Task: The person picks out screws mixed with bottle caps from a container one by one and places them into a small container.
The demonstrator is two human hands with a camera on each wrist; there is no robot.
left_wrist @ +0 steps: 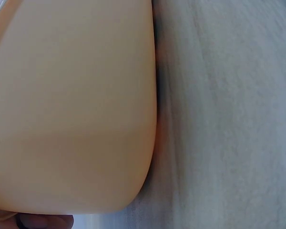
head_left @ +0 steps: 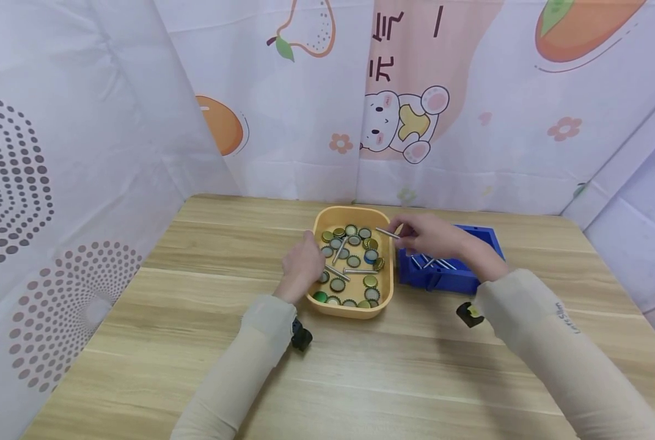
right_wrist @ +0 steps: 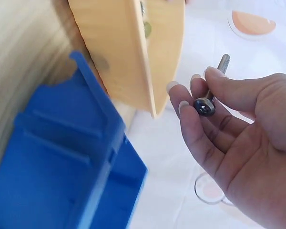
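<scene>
Between the thumb and fingers of my right hand (head_left: 429,235) is a silver bolt (right_wrist: 210,93) with a round socket head. The hand is above the left edge of a blue bin (head_left: 448,282), next to the yellow tub. My left hand (head_left: 303,264) grips the left rim of that yellow tub (head_left: 349,311); some of its fingers (left_wrist: 45,221) show by the tub's outer wall in the left wrist view. Inside the tub lie many bottle caps (head_left: 337,285), mostly grey and gold, and several bolts (head_left: 360,271). More bolts (head_left: 443,263) lie in the blue bin, partly hidden by my right hand.
Both containers stand side by side on a wood-grain table (head_left: 393,373). Behind the table hangs a printed curtain (head_left: 305,122), and another (head_left: 85,183) hangs at the left. Black wrist devices (head_left: 302,337) show below the sleeves.
</scene>
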